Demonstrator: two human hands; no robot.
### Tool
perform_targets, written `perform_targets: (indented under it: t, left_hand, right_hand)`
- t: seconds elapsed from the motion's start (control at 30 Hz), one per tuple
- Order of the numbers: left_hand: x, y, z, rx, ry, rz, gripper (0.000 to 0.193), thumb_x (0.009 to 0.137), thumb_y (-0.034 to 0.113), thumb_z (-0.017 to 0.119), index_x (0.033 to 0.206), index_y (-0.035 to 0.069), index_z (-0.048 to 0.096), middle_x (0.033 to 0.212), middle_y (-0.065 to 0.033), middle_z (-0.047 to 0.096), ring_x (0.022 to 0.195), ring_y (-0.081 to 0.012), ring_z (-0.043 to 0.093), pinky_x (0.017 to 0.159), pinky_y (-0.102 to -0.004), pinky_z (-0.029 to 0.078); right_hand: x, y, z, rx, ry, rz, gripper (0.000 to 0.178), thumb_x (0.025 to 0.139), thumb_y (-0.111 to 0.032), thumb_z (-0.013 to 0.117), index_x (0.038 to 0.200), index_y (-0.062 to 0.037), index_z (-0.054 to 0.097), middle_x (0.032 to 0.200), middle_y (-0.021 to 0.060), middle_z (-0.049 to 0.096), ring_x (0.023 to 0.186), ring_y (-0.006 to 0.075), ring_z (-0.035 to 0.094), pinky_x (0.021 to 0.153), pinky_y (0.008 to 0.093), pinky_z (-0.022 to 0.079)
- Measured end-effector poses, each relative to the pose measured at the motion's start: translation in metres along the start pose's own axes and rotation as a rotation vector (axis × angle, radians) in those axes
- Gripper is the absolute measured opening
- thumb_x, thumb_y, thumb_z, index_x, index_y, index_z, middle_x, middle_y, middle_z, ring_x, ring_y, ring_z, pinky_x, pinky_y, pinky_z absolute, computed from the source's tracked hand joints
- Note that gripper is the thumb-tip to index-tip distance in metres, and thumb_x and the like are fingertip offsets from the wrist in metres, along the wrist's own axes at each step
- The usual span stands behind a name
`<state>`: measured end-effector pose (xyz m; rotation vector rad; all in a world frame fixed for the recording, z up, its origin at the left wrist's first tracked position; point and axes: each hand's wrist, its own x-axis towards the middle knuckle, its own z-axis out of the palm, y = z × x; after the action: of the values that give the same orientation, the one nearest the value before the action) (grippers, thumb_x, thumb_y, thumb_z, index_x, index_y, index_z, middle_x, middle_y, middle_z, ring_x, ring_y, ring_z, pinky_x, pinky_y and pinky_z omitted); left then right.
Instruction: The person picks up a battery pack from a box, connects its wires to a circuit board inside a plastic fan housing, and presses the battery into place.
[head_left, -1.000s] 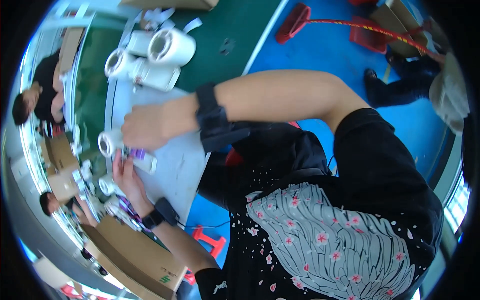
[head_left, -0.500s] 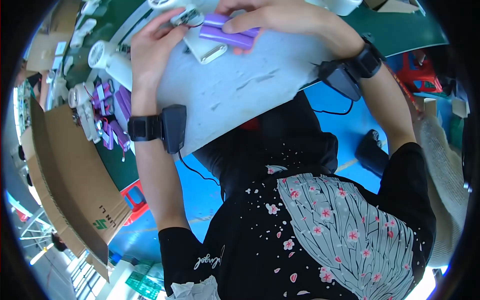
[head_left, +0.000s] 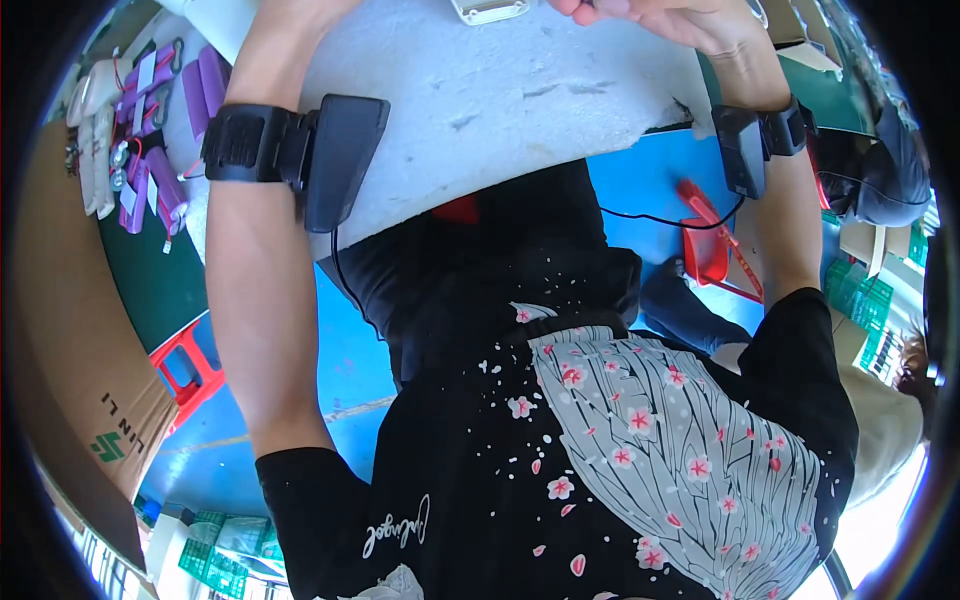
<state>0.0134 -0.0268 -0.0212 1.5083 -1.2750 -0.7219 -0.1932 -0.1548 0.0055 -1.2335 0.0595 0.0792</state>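
At the top edge, only the wrist and heel of my left hand [head_left: 315, 10] show; its fingers are cut off by the frame. My right hand [head_left: 680, 18] is also at the top edge, its fingers curled inward. Whatever lies in that grip is hidden. Between the hands, the end of a white plastic housing [head_left: 490, 12] rests on the pale, scuffed work mat [head_left: 480, 110]. Each wrist wears a black strap with a black box, the left box [head_left: 345, 160] and the right box [head_left: 740, 150].
Several purple battery packs [head_left: 160, 185] with wires lie left of my left forearm, beside white housings [head_left: 95, 150]. A large cardboard box [head_left: 60, 300] stands at the far left. Red stools [head_left: 185, 370] are on the blue floor. Another person sits at the right [head_left: 885, 415].
The view has shifted, so both hands now sit higher, mostly past the top edge. The purple cells seen in my right hand and the small part in my left are out of sight.
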Motion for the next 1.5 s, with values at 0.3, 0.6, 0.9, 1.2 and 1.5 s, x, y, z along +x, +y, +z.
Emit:
perform_targets:
  t: [0.3, 0.6, 0.9, 1.2, 1.5]
  left_hand:
    - [-0.012, 0.015, 0.007, 0.138, 0.091, 0.021, 0.031, 0.077, 0.01, 0.069, 0.105, -0.003, 0.068, 0.084, -0.0109, 0.072, 0.074, -0.0117, 0.065, 0.066, -0.0242, 0.051]
    - [-0.02, 0.035, 0.0, 0.231, 0.096, -0.014, 0.03, 0.077, 0.021, 0.067, 0.1, 0.003, 0.07, 0.081, -0.0161, 0.07, 0.071, -0.0177, 0.068, 0.065, -0.0287, 0.052]
    - [-0.021, 0.013, 0.001, 0.144, 0.09, 0.283, 0.026, 0.079, 0.018, 0.064, 0.101, 0.005, 0.07, 0.079, -0.0175, 0.069, 0.069, -0.0188, 0.068, 0.064, -0.0297, 0.051]
    - [-0.02, 0.03, 0.002, 0.136, 0.039, -0.036, 0.026, 0.079, 0.017, 0.065, 0.101, 0.004, 0.07, 0.078, -0.0173, 0.069, 0.067, -0.019, 0.068, 0.064, -0.0296, 0.051]
    - [-0.021, 0.034, -0.002, 0.044, -0.003, -0.16, 0.031, 0.077, 0.019, 0.067, 0.103, 0.001, 0.069, 0.083, -0.0184, 0.07, 0.073, -0.0179, 0.068, 0.068, -0.0283, 0.052]
  right_hand:
    - [-0.002, -0.013, 0.017, -0.372, 0.165, 0.022, 0.076, 0.065, 0.001, 0.079, 0.132, -0.001, 0.044, 0.117, 0.0087, 0.054, 0.104, 0.0158, 0.055, 0.092, 0.0283, 0.044]
    - [0.005, -0.017, 0.058, -0.843, 0.29, -0.01, 0.077, 0.064, -0.004, 0.082, 0.131, -0.0014, 0.044, 0.117, 0.0081, 0.054, 0.104, 0.0154, 0.053, 0.092, 0.0302, 0.044]
    - [0.015, 0.015, 0.045, -1.133, 0.396, -0.225, 0.043, 0.071, -0.006, 0.076, 0.113, -0.0047, 0.064, 0.122, 0.0115, 0.058, 0.103, 0.0204, 0.06, 0.091, 0.0341, 0.048]
    - [0.003, 0.012, 0.053, -1.558, 0.426, -0.231, 0.046, 0.067, -0.008, 0.081, 0.11, -0.0075, 0.065, 0.124, 0.0071, 0.057, 0.103, 0.024, 0.061, 0.092, 0.0358, 0.049]
    - [0.005, 0.011, 0.045, -1.343, 0.413, -0.132, 0.044, 0.068, -0.008, 0.081, 0.107, -0.0071, 0.061, 0.133, 0.0096, 0.053, 0.103, 0.0272, 0.062, 0.092, 0.0371, 0.051]
